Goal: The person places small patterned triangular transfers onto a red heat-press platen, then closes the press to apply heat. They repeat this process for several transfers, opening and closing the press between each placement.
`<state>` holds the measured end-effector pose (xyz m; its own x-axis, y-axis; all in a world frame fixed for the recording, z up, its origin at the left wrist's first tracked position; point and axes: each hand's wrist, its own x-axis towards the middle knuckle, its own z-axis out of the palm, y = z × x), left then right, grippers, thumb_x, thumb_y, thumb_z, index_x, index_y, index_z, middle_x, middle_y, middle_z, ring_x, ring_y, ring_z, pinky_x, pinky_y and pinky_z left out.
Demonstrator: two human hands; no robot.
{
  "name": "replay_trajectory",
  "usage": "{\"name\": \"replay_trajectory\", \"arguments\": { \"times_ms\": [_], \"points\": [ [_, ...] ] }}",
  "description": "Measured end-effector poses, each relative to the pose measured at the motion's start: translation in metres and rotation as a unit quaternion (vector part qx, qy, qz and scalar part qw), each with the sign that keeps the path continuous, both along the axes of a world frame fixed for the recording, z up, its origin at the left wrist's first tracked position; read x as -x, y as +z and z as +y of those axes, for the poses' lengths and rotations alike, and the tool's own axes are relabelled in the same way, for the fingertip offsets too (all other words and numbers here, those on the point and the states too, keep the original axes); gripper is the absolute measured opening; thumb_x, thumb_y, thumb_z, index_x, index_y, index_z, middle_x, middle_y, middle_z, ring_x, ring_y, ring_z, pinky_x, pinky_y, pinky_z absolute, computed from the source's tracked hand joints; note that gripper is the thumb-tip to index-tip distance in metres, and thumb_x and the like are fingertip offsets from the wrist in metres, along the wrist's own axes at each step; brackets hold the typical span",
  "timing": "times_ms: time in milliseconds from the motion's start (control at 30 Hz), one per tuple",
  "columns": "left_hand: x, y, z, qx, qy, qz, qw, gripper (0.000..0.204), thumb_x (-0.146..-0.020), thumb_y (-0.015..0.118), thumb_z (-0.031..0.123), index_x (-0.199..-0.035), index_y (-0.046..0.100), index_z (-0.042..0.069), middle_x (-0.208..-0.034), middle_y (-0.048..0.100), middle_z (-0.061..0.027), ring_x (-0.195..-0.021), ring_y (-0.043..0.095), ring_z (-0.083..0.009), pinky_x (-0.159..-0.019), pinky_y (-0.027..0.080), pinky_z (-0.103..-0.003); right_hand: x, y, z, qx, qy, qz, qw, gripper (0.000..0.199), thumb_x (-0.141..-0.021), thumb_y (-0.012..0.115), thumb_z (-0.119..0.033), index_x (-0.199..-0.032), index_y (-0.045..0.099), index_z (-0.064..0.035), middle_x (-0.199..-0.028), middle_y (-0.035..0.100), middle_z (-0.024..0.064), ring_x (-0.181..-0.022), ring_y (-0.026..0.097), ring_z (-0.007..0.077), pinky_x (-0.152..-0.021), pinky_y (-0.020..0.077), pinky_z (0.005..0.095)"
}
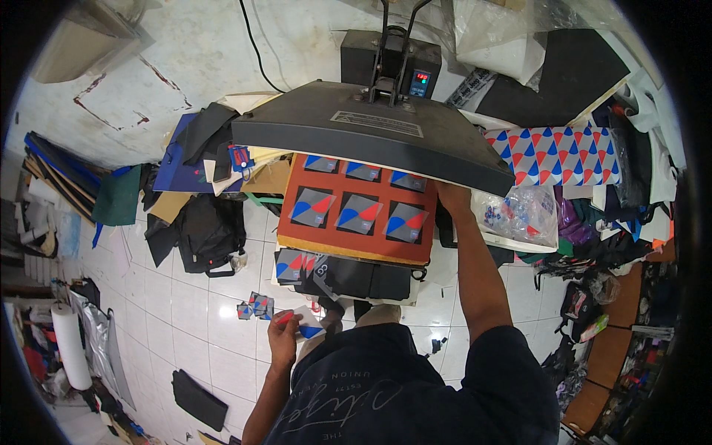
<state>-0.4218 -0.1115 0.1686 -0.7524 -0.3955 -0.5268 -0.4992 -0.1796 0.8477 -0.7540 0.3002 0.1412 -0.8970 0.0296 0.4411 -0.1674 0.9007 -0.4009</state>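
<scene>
Heat press upper plate [371, 133] — dark metal, matt, smooth, a pale label on top. Lower pad [356, 248] rust-orange, dull, looks like rubbery mat; the grey squares [359, 213] on it read as thin cloth or card with flat red and blue print, no shine. Left hand [284, 337] holds a small printed piece [302, 325], white edge, paper-like. Right hand [453, 197] lies at the plate's underside edge. Floor tiles [200, 311] white, glazed, glossy, throwing glare. Clear plastic bag [519, 215] crinkled and shiny. Patterned fabric [555, 156] matt, woven look. Roll [70, 345] at left — white, paper-like, matt. Wall [185, 52] rough, scuffed paint.
</scene>
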Motion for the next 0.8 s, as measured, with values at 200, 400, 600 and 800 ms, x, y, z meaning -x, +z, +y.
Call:
{"name": "replay_trajectory", "arguments": {
  "times_ms": [200, 400, 600, 800],
  "points": [
    [0.005, 0.001, 0.005, -0.011, 0.003, 0.004, 1.000, 0.023, -0.092, 0.064, 0.008, -0.112, 0.056, -0.001, -0.098, 0.069, -0.0126, -0.088, 0.065, -0.0185, -0.076, 0.051, -0.029, -0.057, 0.055, -0.009, 0.138, 0.024, -0.193, 0.971, 0.040, -0.088, 0.068, -0.038, -0.109, 0.067, -0.0036, -0.099, 0.069, 0.0176, -0.090, 0.068, 0.0334, -0.076, 0.0524, 0.0408],
    [0.018, 0.000, 0.009, -0.041, -0.002, 0.019, 0.999, 0.021, -0.091, 0.063, 0.006, -0.110, 0.057, 0.000, -0.097, 0.068, -0.0110, -0.088, 0.065, -0.0171, -0.077, 0.050, -0.029, -0.120, 0.260, -0.068, 0.136, 0.430, -0.354, 0.819, 0.027, -0.083, 0.077, -0.024, -0.102, 0.070, -0.0064, -0.087, 0.070, 0.0075, -0.079, 0.067, 0.0181, -0.068, 0.0517, 0.0315],
    [0.037, -0.016, 0.022, -0.082, -0.028, 0.047, 0.995, 0.016, -0.091, 0.065, 0.006, -0.105, 0.059, 0.001, -0.094, 0.067, -0.0074, -0.086, 0.063, -0.0153, -0.077, 0.050, -0.028, 0.050, 0.437, -0.069, 0.034, 0.265, 0.376, 0.887, 0.034, -0.092, 0.067, -0.032, -0.102, 0.063, 0.0005, -0.078, 0.061, 0.0068, -0.072, 0.060, 0.0083, -0.063, 0.0474, 0.0224],
    [0.032, -0.024, 0.021, -0.082, 0.003, 0.077, 0.994, 0.018, -0.091, 0.066, 0.012, -0.107, 0.060, 0.005, -0.093, 0.068, -0.0068, -0.074, 0.061, -0.0117, -0.062, 0.049, -0.025, 0.123, 0.499, -0.124, -0.237, 0.112, 0.298, 0.918, 0.058, -0.083, 0.065, -0.050, -0.116, 0.064, -0.0022, -0.125, 0.057, 0.0250, -0.114, 0.057, 0.0376, -0.092, 0.0481, 0.0440]
  ]
}}
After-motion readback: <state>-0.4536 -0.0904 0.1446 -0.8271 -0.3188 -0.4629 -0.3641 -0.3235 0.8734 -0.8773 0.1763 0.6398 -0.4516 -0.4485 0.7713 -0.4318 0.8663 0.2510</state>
